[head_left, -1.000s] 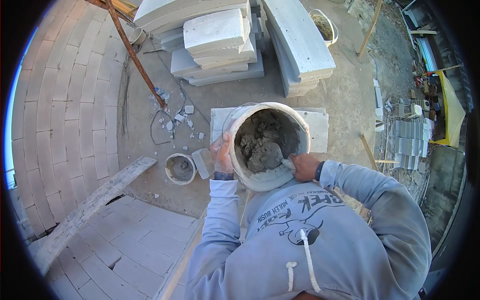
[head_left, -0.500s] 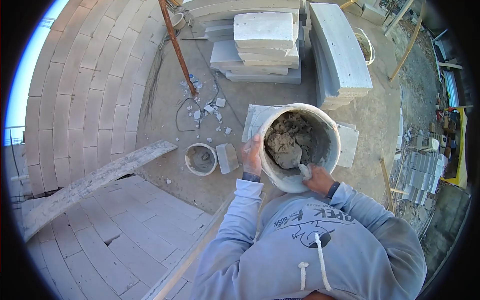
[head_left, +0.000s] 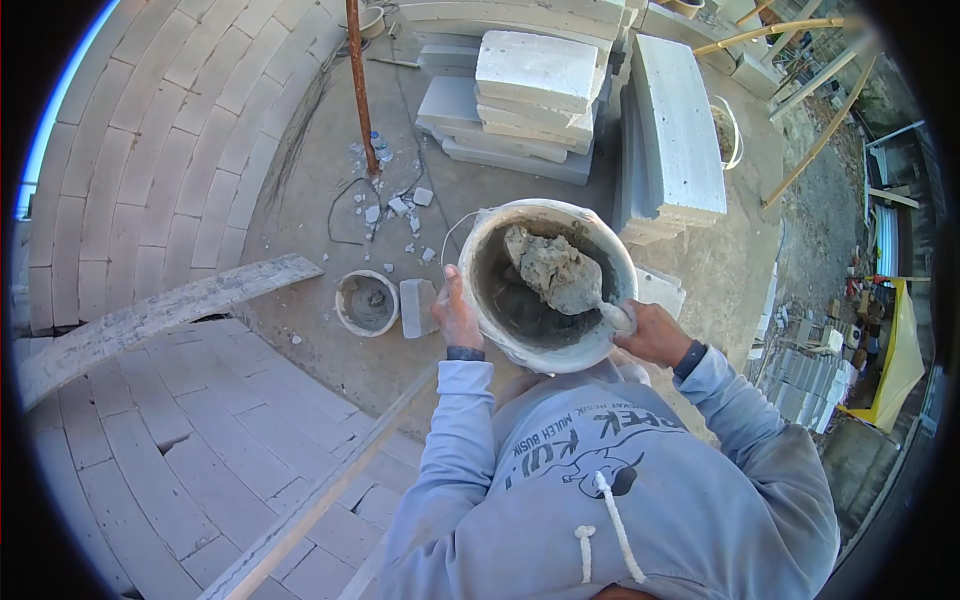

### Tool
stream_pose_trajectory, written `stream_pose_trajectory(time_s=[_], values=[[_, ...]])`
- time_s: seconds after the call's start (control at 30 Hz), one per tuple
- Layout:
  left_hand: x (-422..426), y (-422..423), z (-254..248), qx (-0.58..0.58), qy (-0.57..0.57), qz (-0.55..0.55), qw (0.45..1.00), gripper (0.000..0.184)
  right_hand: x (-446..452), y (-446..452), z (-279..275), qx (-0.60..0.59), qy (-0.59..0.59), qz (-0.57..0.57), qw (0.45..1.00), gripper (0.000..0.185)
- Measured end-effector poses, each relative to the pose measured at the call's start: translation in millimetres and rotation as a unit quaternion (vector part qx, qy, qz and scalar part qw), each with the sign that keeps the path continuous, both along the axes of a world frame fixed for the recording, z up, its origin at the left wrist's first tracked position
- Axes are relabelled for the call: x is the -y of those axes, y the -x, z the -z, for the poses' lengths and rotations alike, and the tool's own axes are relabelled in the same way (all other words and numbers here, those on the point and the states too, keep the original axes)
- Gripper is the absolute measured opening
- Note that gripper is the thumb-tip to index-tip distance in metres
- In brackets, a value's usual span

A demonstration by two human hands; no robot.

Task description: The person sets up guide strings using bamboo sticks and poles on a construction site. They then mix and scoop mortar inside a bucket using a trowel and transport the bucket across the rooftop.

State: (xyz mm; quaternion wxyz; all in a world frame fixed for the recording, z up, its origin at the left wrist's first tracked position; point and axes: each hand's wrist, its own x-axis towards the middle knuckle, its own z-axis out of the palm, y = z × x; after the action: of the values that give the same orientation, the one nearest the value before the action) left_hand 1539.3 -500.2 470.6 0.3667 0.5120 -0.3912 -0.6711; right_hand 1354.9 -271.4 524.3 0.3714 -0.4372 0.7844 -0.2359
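A large pale bucket (head_left: pixel 500 345), with its opening toward the camera, stands close in front of my body. My left hand (head_left: pixel 459 315) grips its left side, fingers at the rim. On the right, my right hand (head_left: pixel 652 332) is closed round the pale handle of a trowel (head_left: pixel 578 293). Grey mortar (head_left: pixel 545 262) lies heaped on the blade inside the bucket, and more coats the inner wall. Just left of my left hand are a small block (head_left: pixel 418 308) and a smaller bucket (head_left: pixel 367 303) with some mortar in it.
Block stacks (head_left: pixel 535 70) and long blocks (head_left: pixel 680 130) stand beyond the bucket. A block wall (head_left: pixel 140 130) rises at left, near a leaning plank (head_left: pixel 170 310). A rusty pole (head_left: pixel 360 90) reaches the floor by rubble. Another bucket (head_left: pixel 728 135) stands upper right.
The trowel has lifted a heap of mortar from the mass inside the bucket, and my right hand has moved up toward the bucket's right rim. My left hand still holds the bucket. The camera view has shifted.
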Motion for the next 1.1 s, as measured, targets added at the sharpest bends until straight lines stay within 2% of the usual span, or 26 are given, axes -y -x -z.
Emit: stream_pose_trajectory(time_s=[0.17, 0.3, 0.33, 0.47, 0.6, 0.7, 0.8, 0.9, 1.0, 1.1], values=[[-1.0, 2.5, -5.4, -0.005, 0.015, -0.024, 1.000, 0.047, 4.0, 33.5, -43.5, 0.051, -0.016, -0.060, 0.997, 0.036], [3.1, -15.6, -32.9, -0.052, -0.028, -0.057, 0.997, 0.046, 20.9, 53.1, -67.7, 0.063, -0.031, -0.097, 0.993, 0.036], [7.6, -24.9, -34.3, -0.043, -0.002, -0.050, 0.998, 0.046, 29.3, 56.0, -73.3, 0.068, -0.030, -0.101, 0.992, 0.037], [34.1, -57.3, -33.2, -0.036, 0.034, -0.151, 0.987, 0.045, 66.4, 59.4, -71.8, 0.068, -0.029, -0.104, 0.992, 0.038], [63.6, -93.2, -53.8, 0.003, 0.030, -0.236, 0.971, 0.045, 112.0, 47.7, -58.0, 0.078, -0.009, -0.095, 0.992, 0.037], [89.7, -120.0, -36.9, -0.003, 0.024, -0.289, 0.957, 0.042, 153.6, 31.6, -38.2, 0.085, -0.030, -0.097, 0.991, 0.037], [122.5, -152.8, -2.6, 0.052, -0.022, -0.360, 0.931, 0.041, 205.1, 8.5, -25.4, 0.086, -0.056, -0.103, 0.989, 0.037], [155.1, -204.4, 48.8, -0.001, -0.021, -0.394, 0.919, 0.040, 265.1, -23.5, -2.6, 0.079, -0.061, -0.109, 0.989, 0.037], [177.6, -243.6, 75.3, 0.120, -0.041, -0.408, 0.904, 0.039, 343.4, -59.4, 31.2, 0.038, -0.035, -0.144, 0.988, 0.038], [196.2, -279.5, 87.3, 0.139, -0.098, -0.443, 0.880, 0.032, 405.7, -102.4, 86.0, -0.004, -0.011, -0.183, 0.983, 0.043]])
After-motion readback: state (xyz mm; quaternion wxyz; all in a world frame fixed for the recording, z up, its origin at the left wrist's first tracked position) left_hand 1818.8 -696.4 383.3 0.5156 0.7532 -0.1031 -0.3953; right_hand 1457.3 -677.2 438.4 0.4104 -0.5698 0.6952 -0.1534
